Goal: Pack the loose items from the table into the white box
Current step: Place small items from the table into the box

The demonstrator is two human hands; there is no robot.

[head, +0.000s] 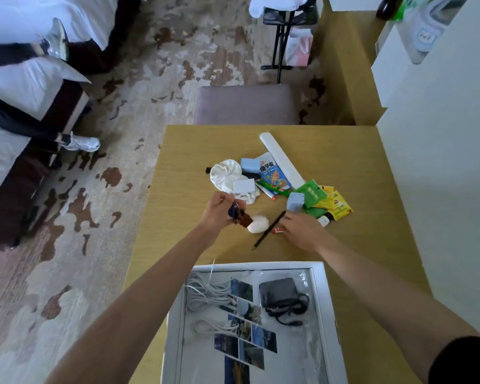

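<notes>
Head view: left hand [219, 209] pinches a small dark, blurred item [234, 211] over the table's [183, 151] middle. Right hand [299, 228] covers one red tube [278, 231]; grip unclear. Between them lie one white lump [258, 224] and one pencil [269, 230]. Two blue blocks [295, 202] sit in the pile beyond. One white box [261, 265] sits at the near edge.

Snack packet [272, 176], blue and white: large characters 魔芋爽 legible. Yellow tea sachet [340, 210]: small print reads "…LABEL TEA", partly blurred, and the red logo is illegible. Green sachet [312, 194]: characters too blurred to read. Red-labelled tube [279, 231]: print unreadable.
</notes>
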